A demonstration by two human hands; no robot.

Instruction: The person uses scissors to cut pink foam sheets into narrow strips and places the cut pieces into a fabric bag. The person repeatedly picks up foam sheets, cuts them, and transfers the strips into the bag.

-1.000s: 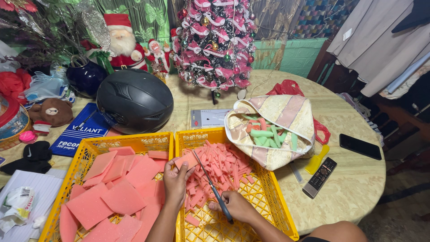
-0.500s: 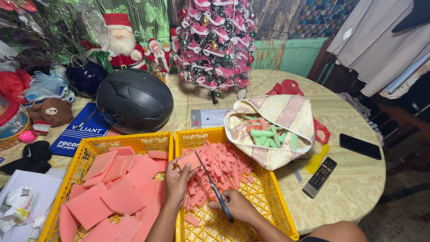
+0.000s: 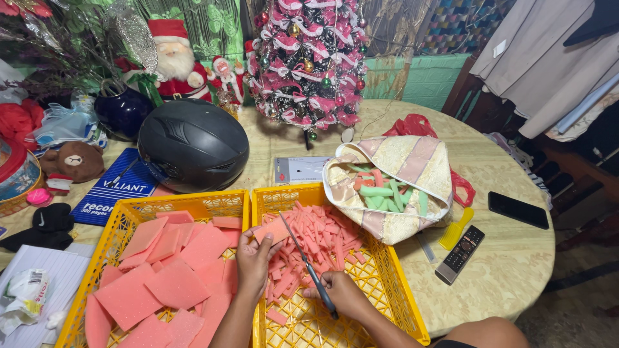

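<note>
Head view — spongy pink foam sheet

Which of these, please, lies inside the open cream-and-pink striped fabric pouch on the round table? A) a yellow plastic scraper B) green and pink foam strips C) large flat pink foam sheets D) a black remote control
B: the cream-and-pink striped fabric pouch gapes open and shows green and pink foam strips inside, while the black remote control and yellow plastic scraper lie outside it on the round table.
</note>
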